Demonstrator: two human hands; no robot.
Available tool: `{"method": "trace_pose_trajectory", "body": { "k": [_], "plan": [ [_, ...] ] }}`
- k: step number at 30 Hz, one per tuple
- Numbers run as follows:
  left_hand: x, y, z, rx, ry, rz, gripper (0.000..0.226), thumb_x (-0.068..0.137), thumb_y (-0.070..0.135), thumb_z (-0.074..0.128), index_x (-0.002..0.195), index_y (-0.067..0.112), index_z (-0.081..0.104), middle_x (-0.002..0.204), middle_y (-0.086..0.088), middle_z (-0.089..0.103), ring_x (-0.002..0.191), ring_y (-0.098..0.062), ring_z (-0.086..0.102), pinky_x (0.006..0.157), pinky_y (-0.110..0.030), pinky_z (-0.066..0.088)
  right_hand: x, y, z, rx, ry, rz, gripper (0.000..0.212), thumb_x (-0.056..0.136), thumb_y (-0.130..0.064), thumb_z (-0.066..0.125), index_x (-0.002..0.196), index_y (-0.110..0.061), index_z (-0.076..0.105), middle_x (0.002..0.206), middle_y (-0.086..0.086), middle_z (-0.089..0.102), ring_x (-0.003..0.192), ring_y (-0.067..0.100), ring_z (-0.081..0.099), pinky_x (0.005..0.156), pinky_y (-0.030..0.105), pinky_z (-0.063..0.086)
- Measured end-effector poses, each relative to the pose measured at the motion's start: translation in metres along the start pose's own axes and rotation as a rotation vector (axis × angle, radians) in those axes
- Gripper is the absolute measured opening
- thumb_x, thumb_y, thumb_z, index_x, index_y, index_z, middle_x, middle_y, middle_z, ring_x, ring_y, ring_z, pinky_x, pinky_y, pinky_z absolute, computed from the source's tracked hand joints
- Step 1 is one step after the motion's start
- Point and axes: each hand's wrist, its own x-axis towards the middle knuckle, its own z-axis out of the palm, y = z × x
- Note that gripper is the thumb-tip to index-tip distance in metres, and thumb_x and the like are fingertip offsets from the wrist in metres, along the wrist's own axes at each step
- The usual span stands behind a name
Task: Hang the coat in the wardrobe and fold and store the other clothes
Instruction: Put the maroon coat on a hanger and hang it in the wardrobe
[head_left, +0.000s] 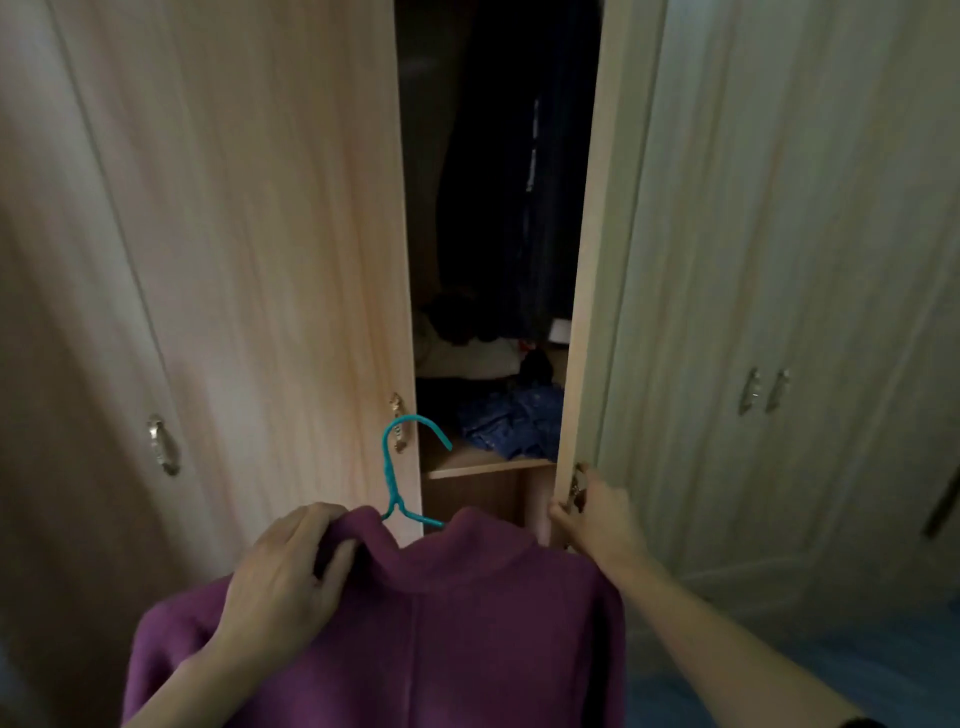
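A purple coat (441, 634) hangs on a teal hanger (395, 467), whose hook rises above the collar. My left hand (285, 582) grips the coat's collar and left shoulder. My right hand (597, 514) is closed on the metal handle (576, 486) of the wardrobe's right door (592, 312), which stands partly open. Through the gap I see the dark inside of the wardrobe (498, 208), with dark clothes hanging there.
A wooden shelf (483, 462) inside holds a blue garment (514, 421), white cloth and dark items. The left door (260, 260) is shut, with a handle (399, 421) at its edge. More shut doors stand at far left and right. Blue floor lies at lower right.
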Motion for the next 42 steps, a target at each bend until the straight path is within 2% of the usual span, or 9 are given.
{"method": "trace_pose_trajectory", "body": {
  "k": [3, 7, 13, 16, 23, 31, 36, 39, 42],
  "plan": [
    [0.006, 0.0, 0.004, -0.033, -0.017, 0.062, 0.022, 0.085, 0.039, 0.048, 0.098, 0.024, 0.055, 0.085, 0.008, 0.063, 0.073, -0.019, 0.062, 0.062, -0.034, 0.05, -0.008, 0.006, -0.011, -0.072, 0.035, 0.05, 0.027, 0.083, -0.021, 0.074, 0.103, -0.011, 0.058, 0.079, -0.004, 0.06, 0.073, 0.012, 0.063, 0.057, 0.016, 0.049],
    [0.016, -0.001, 0.006, -0.085, -0.028, 0.092, 0.026, 0.085, 0.04, 0.048, 0.098, 0.021, 0.058, 0.084, 0.008, 0.062, 0.071, -0.02, 0.062, 0.062, -0.034, 0.05, -0.021, 0.02, -0.031, -0.137, 0.092, 0.135, 0.023, 0.089, -0.013, 0.069, 0.082, -0.014, 0.047, 0.067, -0.01, 0.044, 0.07, 0.013, 0.054, 0.045, 0.01, 0.036],
    [0.035, 0.002, 0.019, -0.152, -0.096, 0.167, 0.028, 0.086, 0.043, 0.046, 0.102, 0.023, 0.058, 0.09, 0.008, 0.061, 0.077, -0.019, 0.061, 0.065, -0.036, 0.051, -0.043, 0.04, -0.066, -0.144, 0.267, 0.222, 0.01, 0.093, -0.005, 0.061, 0.091, -0.013, 0.054, 0.078, -0.004, 0.058, 0.071, 0.014, 0.059, 0.049, 0.008, 0.037],
    [0.042, 0.005, 0.026, -0.167, -0.095, 0.209, 0.03, 0.086, 0.043, 0.046, 0.1, 0.02, 0.059, 0.088, 0.006, 0.061, 0.076, -0.02, 0.061, 0.065, -0.033, 0.048, -0.049, 0.043, -0.081, -0.204, 0.334, 0.305, 0.009, 0.096, -0.011, 0.058, 0.093, -0.014, 0.05, 0.082, 0.003, 0.06, 0.065, 0.011, 0.055, 0.053, 0.024, 0.042],
    [0.05, -0.001, 0.041, -0.218, -0.109, 0.239, 0.031, 0.086, 0.045, 0.046, 0.099, 0.019, 0.058, 0.09, 0.004, 0.062, 0.079, -0.024, 0.063, 0.067, -0.04, 0.052, -0.059, 0.023, -0.094, -0.256, 0.262, 0.276, 0.069, 0.095, -0.02, 0.061, 0.149, 0.0, 0.022, 0.157, 0.017, 0.026, 0.114, 0.026, 0.059, 0.091, 0.033, 0.05],
    [0.059, -0.004, 0.039, -0.239, -0.057, 0.24, 0.028, 0.087, 0.044, 0.045, 0.096, 0.02, 0.058, 0.084, 0.007, 0.059, 0.074, -0.018, 0.059, 0.066, -0.027, 0.04, -0.078, -0.033, -0.091, -0.356, 0.255, -0.097, 0.067, 0.101, -0.047, 0.045, 0.155, -0.013, 0.024, 0.162, 0.001, 0.021, 0.147, 0.015, 0.024, 0.119, 0.031, 0.025],
    [0.065, -0.007, 0.046, -0.28, -0.043, 0.234, 0.031, 0.088, 0.044, 0.045, 0.099, 0.017, 0.058, 0.086, 0.004, 0.06, 0.076, -0.019, 0.059, 0.067, -0.031, 0.045, -0.095, -0.07, -0.081, -0.319, 0.114, -0.276, 0.068, 0.096, -0.063, 0.039, 0.149, -0.021, 0.037, 0.152, -0.006, 0.04, 0.138, 0.006, 0.037, 0.113, 0.025, 0.032],
    [0.064, -0.005, 0.05, -0.299, -0.04, 0.21, 0.03, 0.088, 0.044, 0.045, 0.1, 0.019, 0.058, 0.087, 0.005, 0.06, 0.076, -0.019, 0.059, 0.065, -0.035, 0.049, -0.092, -0.072, -0.067, -0.38, 0.063, -0.312, 0.06, 0.086, -0.077, 0.044, 0.112, -0.026, 0.063, 0.104, -0.011, 0.066, 0.09, 0.003, 0.061, 0.081, 0.029, 0.054],
    [0.067, -0.006, 0.055, -0.287, -0.043, 0.196, 0.028, 0.088, 0.044, 0.046, 0.1, 0.021, 0.057, 0.087, 0.008, 0.059, 0.075, -0.014, 0.057, 0.064, -0.031, 0.046, -0.078, -0.066, -0.05, -0.317, 0.151, -0.356, 0.048, 0.085, -0.071, 0.052, 0.086, -0.023, 0.06, 0.075, -0.012, 0.059, 0.065, 0.007, 0.055, 0.062, 0.032, 0.05]
  ]
}}
